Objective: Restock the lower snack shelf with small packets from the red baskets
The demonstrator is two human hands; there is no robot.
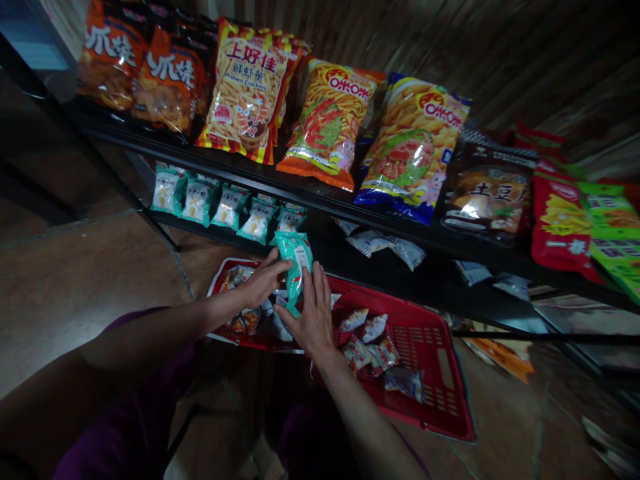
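A teal snack bag (296, 259) is held upright between my two hands, above a red shopping basket (440, 347). My left hand (265, 280) grips its left edge with thumb and fingers. From the right, my right hand (313, 310) holds the bag, fingers along its side and thumb near the bottom. Just behind, a row of matching teal bags (230, 207) stands on the lower shelf. Small snack packets (377, 353) lie in the basket under and beside my hands.
The upper black shelf (240, 167) carries prawn cracker bags (245, 93), other large snack bags (410, 147) and a red packet (560, 217). White and blue packets (390, 247) lie on the lower shelf. An orange package (500, 357) is low at the right.
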